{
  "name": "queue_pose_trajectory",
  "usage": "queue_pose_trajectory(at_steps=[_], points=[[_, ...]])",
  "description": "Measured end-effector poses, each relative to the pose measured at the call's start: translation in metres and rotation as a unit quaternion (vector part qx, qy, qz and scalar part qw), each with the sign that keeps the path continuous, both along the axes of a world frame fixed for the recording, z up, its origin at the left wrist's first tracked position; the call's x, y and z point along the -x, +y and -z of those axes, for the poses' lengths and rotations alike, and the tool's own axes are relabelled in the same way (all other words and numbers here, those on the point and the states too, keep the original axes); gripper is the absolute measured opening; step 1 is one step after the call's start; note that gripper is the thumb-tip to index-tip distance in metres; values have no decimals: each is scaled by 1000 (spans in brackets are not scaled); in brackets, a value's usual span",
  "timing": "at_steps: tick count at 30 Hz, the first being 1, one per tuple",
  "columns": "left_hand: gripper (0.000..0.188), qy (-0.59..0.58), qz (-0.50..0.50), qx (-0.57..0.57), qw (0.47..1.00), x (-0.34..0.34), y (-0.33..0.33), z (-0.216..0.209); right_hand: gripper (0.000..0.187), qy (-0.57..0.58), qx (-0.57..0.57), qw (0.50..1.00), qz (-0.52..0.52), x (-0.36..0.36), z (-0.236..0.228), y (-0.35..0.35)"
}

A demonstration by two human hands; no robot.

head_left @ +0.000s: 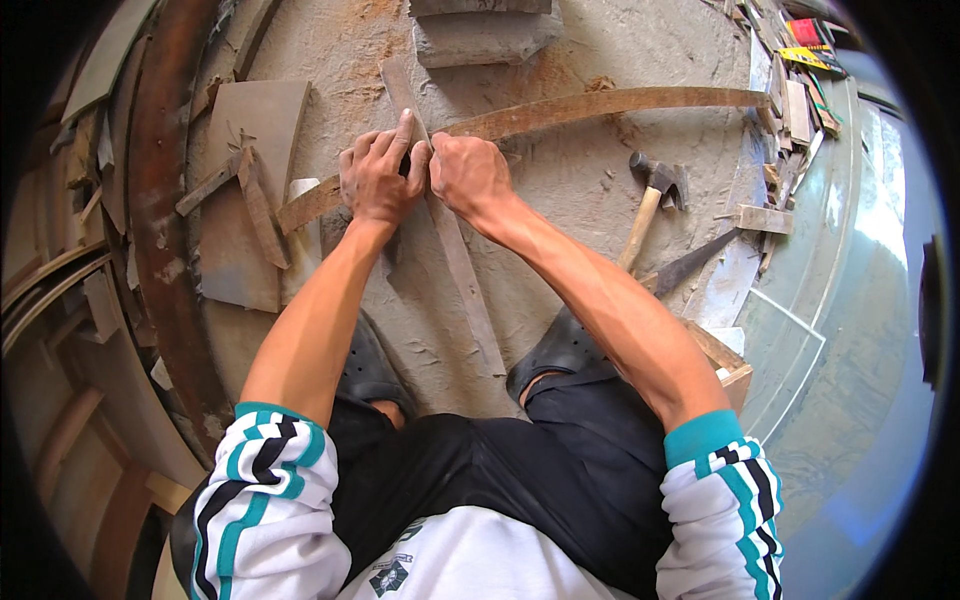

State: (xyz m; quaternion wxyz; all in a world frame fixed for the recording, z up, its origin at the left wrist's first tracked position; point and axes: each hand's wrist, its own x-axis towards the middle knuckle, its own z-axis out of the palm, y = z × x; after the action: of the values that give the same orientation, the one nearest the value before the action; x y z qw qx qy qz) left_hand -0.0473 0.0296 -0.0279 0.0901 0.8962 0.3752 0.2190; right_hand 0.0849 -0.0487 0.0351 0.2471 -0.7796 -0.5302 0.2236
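Over at the left edge of the floor (560,215), wooden frames (60,440) stand crowded together, and beside them runs a rust-brown beam (165,200). Just inside that beam, a flat board (262,115) lies with two narrow scraps (262,210) on it, their ends meeting in a rough angle with some thin bits sticking up.

Next comes a long strip (610,103) of brown wood, laid crosswise from near the board toward the floor's far right corner. The left hand (383,175) rests across it, fingers partly spread and the forefinger straight out, pressing down on the wood where a narrow strip (455,250) crosses the long one. That narrow strip runs from beyond the hands back between two dark clogs (372,365). Right beside it, almost touching the left thumb, the right hand (468,180) is closed, its fingertips gathered at the crossing; whether anything small is pinched there, I can't tell from here.

Toward the middle of the far edge sits a grey block (485,38). Further right, a hammer (646,215) lies with its head away from the person, and near its handle is a dark tapered blade (697,262). Below that, a wooden box (738,385) shows partly behind the right forearm. Wood offcuts (795,105) are heaped at the far right corner with a red and yellow packet (812,55), beside a glass sheet (850,310) along the right edge.
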Motion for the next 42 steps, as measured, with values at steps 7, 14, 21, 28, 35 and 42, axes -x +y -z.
queue_pose_trajectory(at_steps=[7, 14, 21, 28, 35, 42], points=[[47, -10, 4, -13, 1000, -2, 0, 1, 16, -26, 88, 992, -87, -12, 2, -16], [47, -12, 6, -1, 1000, 0, 1, 0, 16, 32, 57, 998, -20, -18, 3, -39], [48, 5, 6, 2, 1000, 0, -1, -6, 19, 46, -16, 998, 40, -14, 4, -1], [47, -1, 7, 5, 1000, 0, -1, -8, 21, 37, -18, 998, 44, -11, 10, 7], [47, 2, 1, 12, 1000, 3, -2, -6, 17, 6, -32, 999, -29, -9, 5, 4], [46, -12, 3, -8, 1000, -1, 1, -3, 11, -2, 57, 991, -121, -13, 15, -35]])
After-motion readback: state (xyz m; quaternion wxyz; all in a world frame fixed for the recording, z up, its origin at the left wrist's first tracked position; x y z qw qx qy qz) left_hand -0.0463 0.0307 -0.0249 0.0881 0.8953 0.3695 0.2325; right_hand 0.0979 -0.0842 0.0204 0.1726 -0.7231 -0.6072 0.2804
